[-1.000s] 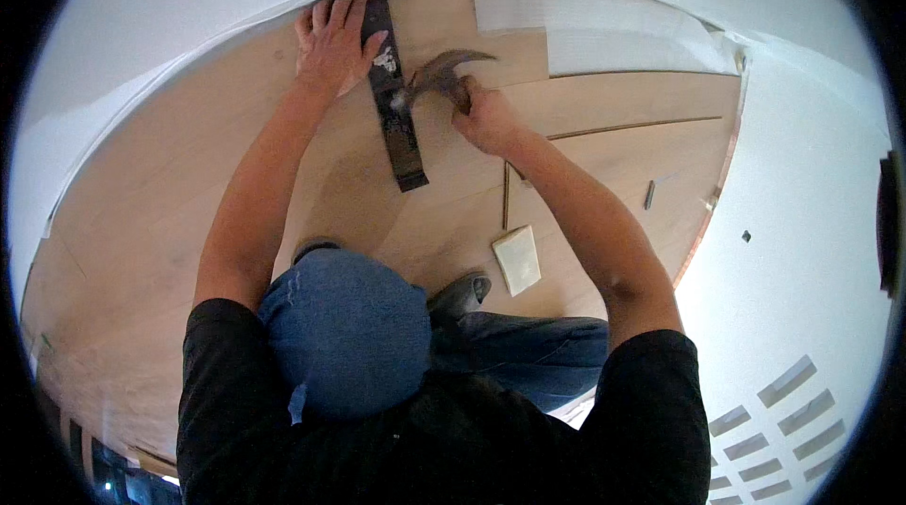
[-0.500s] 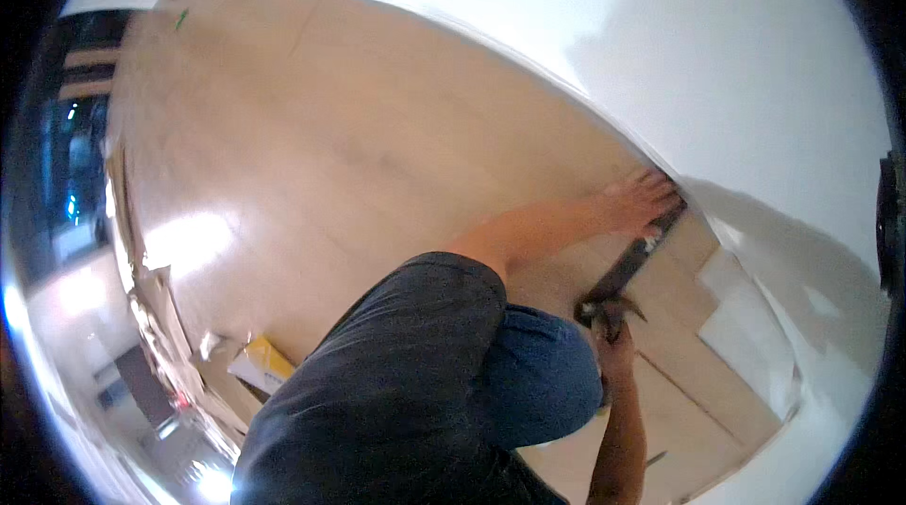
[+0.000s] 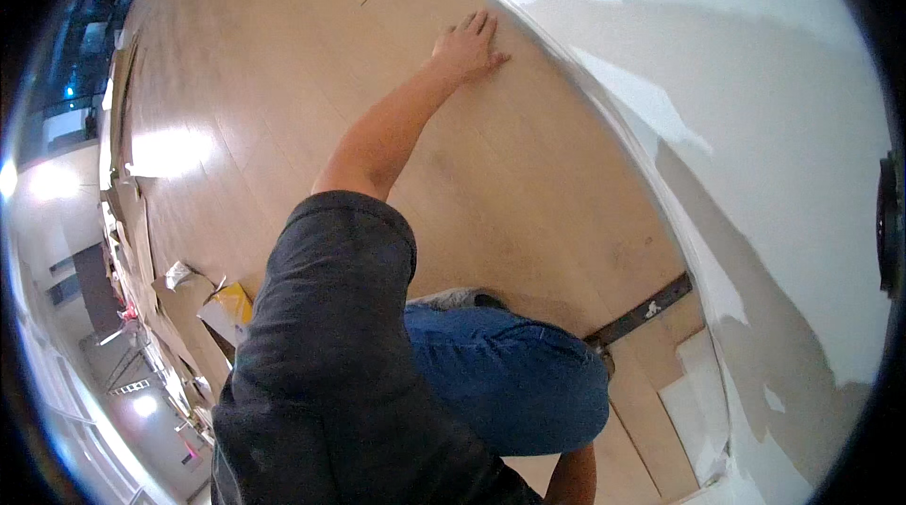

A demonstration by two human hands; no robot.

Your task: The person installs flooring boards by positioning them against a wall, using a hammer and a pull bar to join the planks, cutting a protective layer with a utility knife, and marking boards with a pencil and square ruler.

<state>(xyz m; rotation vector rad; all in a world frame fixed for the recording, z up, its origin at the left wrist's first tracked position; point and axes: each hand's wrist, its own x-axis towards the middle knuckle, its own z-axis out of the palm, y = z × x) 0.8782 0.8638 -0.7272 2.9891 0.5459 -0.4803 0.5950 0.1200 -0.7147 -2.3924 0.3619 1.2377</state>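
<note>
My left hand (image 3: pixel 469 47) lies on the wood-look plank floor (image 3: pixel 453 175), fingers spread, near the white wall. It holds nothing. My right forearm (image 3: pixel 573 477) shows below my bent knee, but the knee hides that hand and its fingers. A long flat dark bar (image 3: pixel 642 314) lies across the floor, its far end against the foot of the wall and a small pale patch on it. The bar's near end is at my knee, where a small dark piece shows; I cannot make out what it is.
A white wall (image 3: pixel 717 61) curves along the right. Pale sheet pieces (image 3: pixel 696 401) lie at its foot beyond the bar. To the left are torn cardboard (image 3: pixel 179 311) and a yellow-and-white box (image 3: pixel 225 313).
My left hand has left the bar's far end and reached forward and left onto the floor. The claw hammer seen in my right hand, and that hand, are now hidden behind my knee.
</note>
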